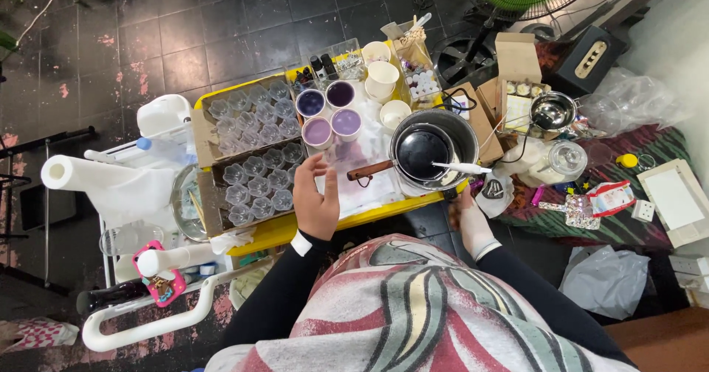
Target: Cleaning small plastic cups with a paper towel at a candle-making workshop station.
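From up here I see my left hand hovering with fingers spread and loose, empty, over the near edge of the yellow desk, just beside the cardboard tray of small clear cups and close to the wooden handle of the dark saucepan. My right hand hangs low at the desk's near right corner, below the metal pot that the saucepan sits in; I cannot tell whether its fingers are curled on anything, since they are partly hidden. The saucepan looks to me like the awkward piece: metal, stiff, probably weighty with whatever is inside, and likely to tip if lifted off centre, so I would take it by the wooden handle, well back from the rim. A white spatula rests across its edge and could slide off. The little clear cups seem light, thin and easy to knock over, best pinched by their sides one at a time. The four purple-filled cups further back look full, so I judge they need a steady upright grip.
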